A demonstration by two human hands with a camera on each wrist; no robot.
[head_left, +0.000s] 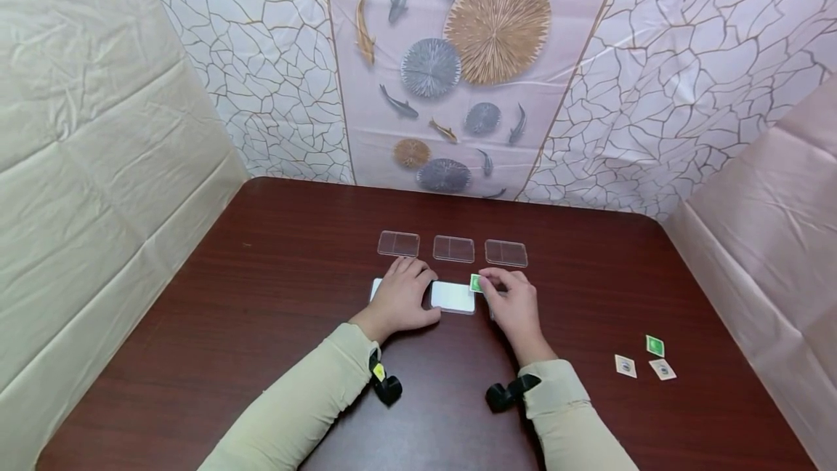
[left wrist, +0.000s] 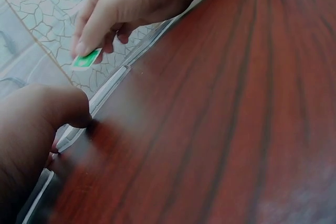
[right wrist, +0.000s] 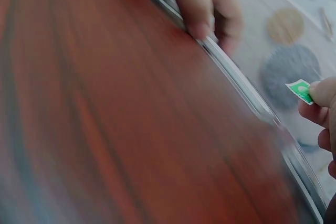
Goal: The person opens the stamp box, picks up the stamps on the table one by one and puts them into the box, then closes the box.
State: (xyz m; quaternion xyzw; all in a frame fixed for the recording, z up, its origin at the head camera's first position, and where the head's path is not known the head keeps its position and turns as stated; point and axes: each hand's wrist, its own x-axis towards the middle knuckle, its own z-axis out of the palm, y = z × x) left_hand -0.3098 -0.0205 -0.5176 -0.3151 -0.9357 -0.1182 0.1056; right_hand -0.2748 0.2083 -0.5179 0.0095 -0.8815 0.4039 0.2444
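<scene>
My right hand point(head_left: 515, 302) pinches the green card point(head_left: 475, 283), fingers nearly together, above the middle white case's point(head_left: 451, 298) 2 o'clock corner. Case lies at 8 o'clock from those fingers, long axis 9-to-3; left hand point(head_left: 404, 295), fingers part spread, grips its 9 o'clock end.

Forearms point(head_left: 297, 398) (sleeved) forward — left grip point(head_left: 402, 299) palm-down, right grip point(head_left: 516, 305) in a pinch.
</scene>
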